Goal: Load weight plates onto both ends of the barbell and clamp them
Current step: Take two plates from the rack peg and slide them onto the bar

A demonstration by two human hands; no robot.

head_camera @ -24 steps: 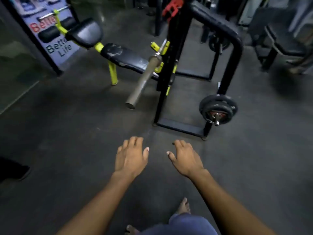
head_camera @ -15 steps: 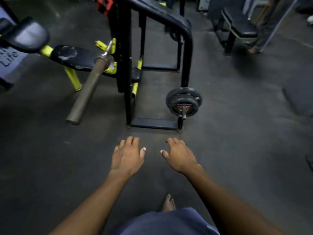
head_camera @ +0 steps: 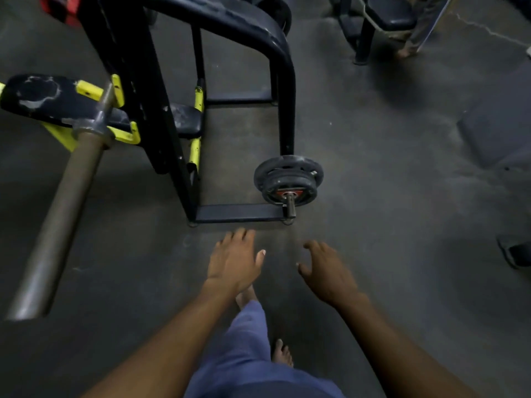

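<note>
A bare steel barbell sleeve [head_camera: 61, 216] juts toward me at the left, resting on a yellow hook of the black rack [head_camera: 161, 116]; no plate is on it. A small stack of black weight plates [head_camera: 288, 179] hangs on a short peg at the rack's lower right post. My left hand [head_camera: 234, 261] and my right hand [head_camera: 327, 271] are stretched out palms down, fingers apart, holding nothing, a short way in front of and below the plates.
A black padded bench [head_camera: 54, 100] with yellow legs lies behind the barbell. Another dark bench frame [head_camera: 379, 21] stands at the back right. A red item [head_camera: 61, 8] hangs at the rack's top left. My bare feet are on the dark rubber floor [head_camera: 402, 196].
The view has swung right and closer to the rack; the plate stack now sits nearer my hands. Both hands stay empty, the right one spread a little further right.
</note>
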